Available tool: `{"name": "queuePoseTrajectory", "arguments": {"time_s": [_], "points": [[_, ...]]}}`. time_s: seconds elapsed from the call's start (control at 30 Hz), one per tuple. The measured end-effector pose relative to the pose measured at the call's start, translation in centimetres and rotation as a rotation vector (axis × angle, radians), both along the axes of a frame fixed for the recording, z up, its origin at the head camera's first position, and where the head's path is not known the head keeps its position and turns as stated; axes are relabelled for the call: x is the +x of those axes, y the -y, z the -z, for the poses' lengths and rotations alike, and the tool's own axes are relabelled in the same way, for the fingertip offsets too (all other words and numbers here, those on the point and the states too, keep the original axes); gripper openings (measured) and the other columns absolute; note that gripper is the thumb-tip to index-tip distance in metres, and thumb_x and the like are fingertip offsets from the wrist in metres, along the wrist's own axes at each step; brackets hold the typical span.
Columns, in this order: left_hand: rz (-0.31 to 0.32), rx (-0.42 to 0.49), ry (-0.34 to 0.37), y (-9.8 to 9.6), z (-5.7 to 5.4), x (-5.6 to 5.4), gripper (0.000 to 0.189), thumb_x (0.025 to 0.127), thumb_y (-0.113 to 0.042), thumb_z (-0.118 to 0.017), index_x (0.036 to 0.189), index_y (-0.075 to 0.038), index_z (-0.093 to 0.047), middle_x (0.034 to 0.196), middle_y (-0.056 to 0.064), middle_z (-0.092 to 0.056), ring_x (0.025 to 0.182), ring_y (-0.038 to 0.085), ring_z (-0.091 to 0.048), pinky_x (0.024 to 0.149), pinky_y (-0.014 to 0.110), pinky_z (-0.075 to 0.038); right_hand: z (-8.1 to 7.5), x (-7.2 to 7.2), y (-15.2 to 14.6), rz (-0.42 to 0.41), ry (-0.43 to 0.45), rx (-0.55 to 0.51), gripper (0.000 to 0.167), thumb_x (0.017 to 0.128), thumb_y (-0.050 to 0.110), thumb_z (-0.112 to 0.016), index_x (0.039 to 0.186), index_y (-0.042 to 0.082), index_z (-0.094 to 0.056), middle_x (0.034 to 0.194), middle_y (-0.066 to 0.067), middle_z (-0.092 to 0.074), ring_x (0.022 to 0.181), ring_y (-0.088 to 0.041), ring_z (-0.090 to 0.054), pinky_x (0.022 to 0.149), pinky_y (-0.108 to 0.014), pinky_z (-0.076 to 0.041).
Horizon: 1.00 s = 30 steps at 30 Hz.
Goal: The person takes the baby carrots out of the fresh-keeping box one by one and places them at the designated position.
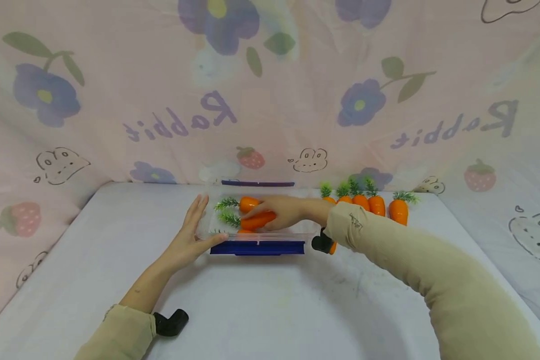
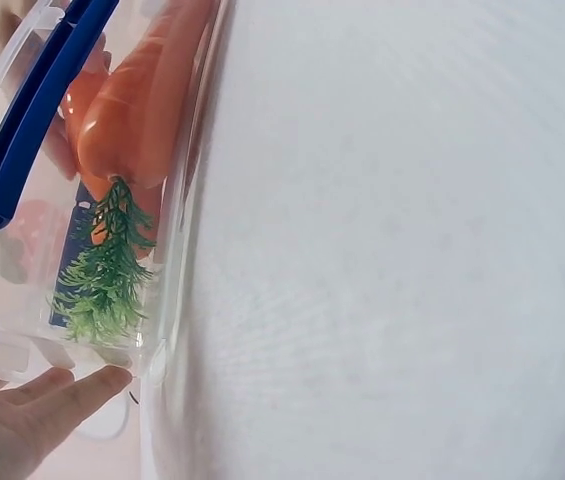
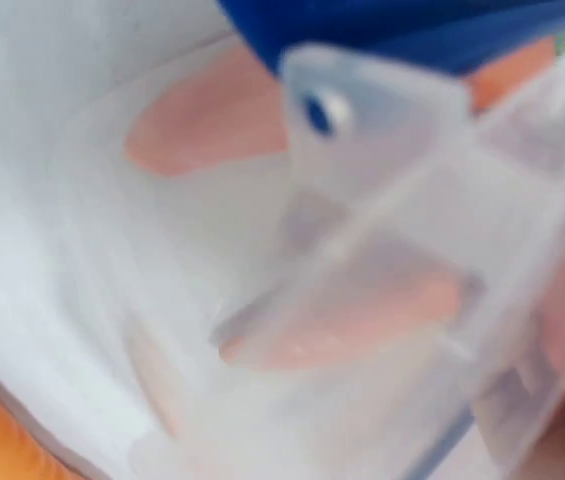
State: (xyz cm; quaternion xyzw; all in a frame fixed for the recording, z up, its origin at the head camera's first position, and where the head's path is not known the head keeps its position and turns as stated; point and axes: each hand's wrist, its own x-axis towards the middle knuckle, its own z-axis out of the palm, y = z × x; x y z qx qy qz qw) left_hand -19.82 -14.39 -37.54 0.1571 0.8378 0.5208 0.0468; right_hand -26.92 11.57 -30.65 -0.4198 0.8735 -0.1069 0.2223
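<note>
A clear plastic box (image 1: 292,236) with dark blue locking flaps (image 1: 257,248) stands on the white table. Toy carrots with green leafy tops lie inside, among them an upper carrot (image 1: 248,204). My right hand (image 1: 281,210) reaches into the box from the right and holds a middle carrot (image 1: 257,221) from above. At the box's left end, my left hand (image 1: 186,244) touches the wall with straight fingers, its thumb along the front rim. In the left wrist view, a carrot (image 2: 147,100) shows through the clear side. The right wrist view is blurred; a carrot (image 3: 362,320) shows through the plastic.
A row of several toy carrots (image 1: 376,205) lies right of the box, near the back. One carrot (image 1: 399,212) sits a little apart at the row's right end. A patterned cloth (image 1: 270,125) hangs behind the table (image 1: 261,310).
</note>
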Motion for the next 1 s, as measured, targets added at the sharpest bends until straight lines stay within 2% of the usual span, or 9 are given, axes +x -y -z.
{"name": "queuePoseTrajectory", "arguments": {"time_s": [0.27, 0.4, 0.67, 0.83, 1.0], "points": [[-0.006, -0.015, 0.014, -0.1, -0.1, 0.1, 0.098, 0.087, -0.034, -0.071, 0.155, -0.033, 0.0, 0.16, -0.002, 0.017, 0.145, 0.044, 0.002, 0.104, 0.074, -0.018, -0.2, 0.8, -2.2, 0.063, -0.04, -0.228, 0.049, 0.088, 0.013, -0.062, 0.135, 0.024, -0.057, 0.127, -0.007, -0.056, 0.098, -0.02, -0.053, 0.081, -0.03, -0.047], [-0.011, -0.026, 0.004, 0.0, 0.1, 0.1, 0.097, 0.087, -0.035, -0.07, 0.154, -0.035, 0.0, 0.16, -0.002, 0.017, 0.145, 0.044, 0.002, 0.104, 0.073, -0.02, 0.1, 1.1, -3.1, 0.083, -0.033, -0.316, 0.048, 0.09, 0.014, -0.063, 0.137, 0.022, -0.056, 0.128, -0.006, -0.055, 0.103, -0.021, -0.053, 0.085, -0.033, -0.047], [-0.008, -0.035, 0.011, 0.0, 0.3, -0.1, 0.097, 0.087, -0.039, -0.07, 0.153, -0.038, 0.002, 0.16, -0.004, 0.019, 0.146, 0.043, 0.004, 0.103, 0.074, -0.018, 0.8, 2.2, -4.9, 0.138, -0.022, -0.482, 0.049, 0.09, 0.015, -0.066, 0.138, 0.017, -0.055, 0.136, -0.005, -0.052, 0.12, -0.021, -0.05, 0.104, -0.044, -0.041], [-0.013, -0.041, 0.014, 0.1, 0.0, 0.0, 0.098, 0.087, -0.038, -0.069, 0.154, -0.034, 0.002, 0.16, -0.003, 0.019, 0.145, 0.044, 0.002, 0.103, 0.074, -0.019, 1.4, 2.9, -5.7, 0.206, -0.078, -0.575, 0.05, 0.09, 0.017, -0.066, 0.138, 0.018, -0.054, 0.139, -0.004, -0.051, 0.126, -0.024, -0.048, 0.105, -0.05, -0.039], [-0.005, -0.025, 0.02, 0.0, -0.3, 0.2, 0.098, 0.088, -0.034, -0.07, 0.155, -0.03, 0.001, 0.16, -0.001, 0.019, 0.145, 0.045, 0.001, 0.102, 0.073, -0.023, 2.7, 3.4, -6.3, 0.281, -0.126, -0.655, 0.049, 0.09, 0.015, -0.066, 0.138, 0.02, -0.055, 0.137, -0.002, -0.051, 0.127, -0.023, -0.046, 0.105, -0.05, -0.04]]}}
